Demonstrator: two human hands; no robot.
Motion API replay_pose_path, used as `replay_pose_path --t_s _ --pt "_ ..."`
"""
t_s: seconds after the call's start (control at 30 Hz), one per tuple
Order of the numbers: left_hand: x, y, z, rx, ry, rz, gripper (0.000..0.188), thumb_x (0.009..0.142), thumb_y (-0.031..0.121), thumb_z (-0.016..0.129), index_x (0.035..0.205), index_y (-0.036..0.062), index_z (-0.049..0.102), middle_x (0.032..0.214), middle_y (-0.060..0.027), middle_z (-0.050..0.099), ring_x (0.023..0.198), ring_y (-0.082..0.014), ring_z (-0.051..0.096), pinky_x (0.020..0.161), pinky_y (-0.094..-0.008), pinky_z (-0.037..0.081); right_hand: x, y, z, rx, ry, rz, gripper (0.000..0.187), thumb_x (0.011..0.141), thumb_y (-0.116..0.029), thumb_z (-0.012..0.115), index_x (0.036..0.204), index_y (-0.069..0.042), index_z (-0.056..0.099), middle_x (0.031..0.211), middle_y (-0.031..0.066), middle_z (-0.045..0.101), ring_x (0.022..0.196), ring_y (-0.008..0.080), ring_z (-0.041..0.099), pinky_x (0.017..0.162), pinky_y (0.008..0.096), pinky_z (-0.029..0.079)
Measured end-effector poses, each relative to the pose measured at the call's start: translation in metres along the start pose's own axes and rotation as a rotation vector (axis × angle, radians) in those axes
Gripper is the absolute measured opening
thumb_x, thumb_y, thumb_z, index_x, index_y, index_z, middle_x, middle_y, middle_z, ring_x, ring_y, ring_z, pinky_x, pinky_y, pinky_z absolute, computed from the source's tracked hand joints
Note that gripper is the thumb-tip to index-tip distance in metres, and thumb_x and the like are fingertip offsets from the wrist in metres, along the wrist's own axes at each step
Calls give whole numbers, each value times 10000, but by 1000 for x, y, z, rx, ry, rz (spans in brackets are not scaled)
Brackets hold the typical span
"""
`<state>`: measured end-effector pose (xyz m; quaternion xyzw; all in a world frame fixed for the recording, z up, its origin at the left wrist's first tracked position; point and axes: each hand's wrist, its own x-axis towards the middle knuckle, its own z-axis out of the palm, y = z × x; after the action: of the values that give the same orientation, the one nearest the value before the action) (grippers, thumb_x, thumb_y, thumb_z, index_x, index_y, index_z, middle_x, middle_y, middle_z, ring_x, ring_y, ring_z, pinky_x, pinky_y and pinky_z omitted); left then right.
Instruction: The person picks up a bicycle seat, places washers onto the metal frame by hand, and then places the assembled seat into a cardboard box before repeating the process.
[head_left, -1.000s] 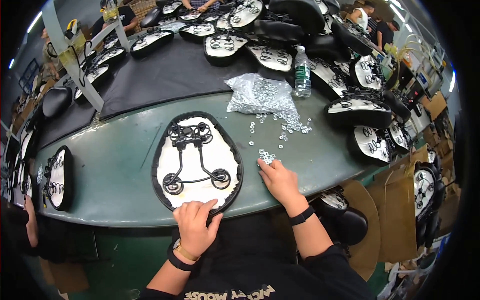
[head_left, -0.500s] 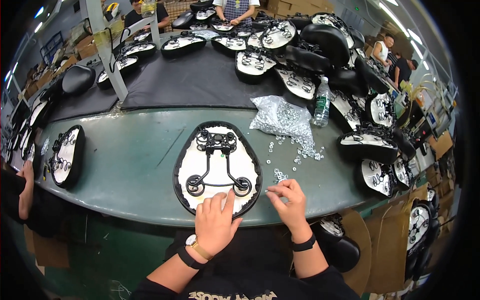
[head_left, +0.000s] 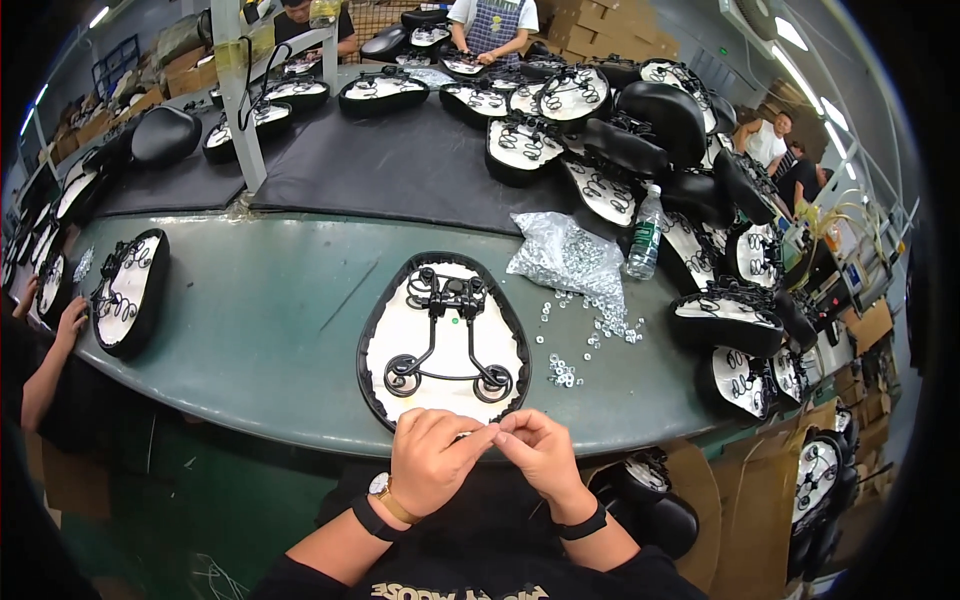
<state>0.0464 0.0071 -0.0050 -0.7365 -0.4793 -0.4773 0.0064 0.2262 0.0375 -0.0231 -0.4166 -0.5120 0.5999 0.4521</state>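
Fingers (head_left: 470,447) of the left hand (head_left: 428,462) and right hand (head_left: 543,460) were pinched close, tips together by the seat's near edge; I couldn't tell what they held. The seat (head_left: 452,350) lay upside down on the tabletop (head_left: 260,310). Little metal rings (head_left: 563,373) sat right of it.

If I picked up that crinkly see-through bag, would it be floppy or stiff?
The bag would probably feel floppy, since its thin plastic is all wrinkled. It may be heavy for its size, with many small metal pieces showing inside. It might spill too: loose ones lie scattered beside it.
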Motion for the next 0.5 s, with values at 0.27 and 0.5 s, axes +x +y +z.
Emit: replay_pose_path --t_s 0.27,0.5 --pt "-2 -4 2 -118 -68 35 220 776 64 775 992 93 747 906 -6 669 841 -205 635 746 -371 518 -3 -7 -12 379 -171 468 184 990 -187 702 1052 -18 659 862 13 643 531 37 477 458 188 357" --pt "7 -27 16 -96 -147 -155 190 810 87 757 986 32 711 1026 -97 702 949 -302 670 805 -395 556 28 8 -24 -677 150 -640 119 922 -145 724 1014 -72 745 888 36 695 696 179 616 650 298 504"
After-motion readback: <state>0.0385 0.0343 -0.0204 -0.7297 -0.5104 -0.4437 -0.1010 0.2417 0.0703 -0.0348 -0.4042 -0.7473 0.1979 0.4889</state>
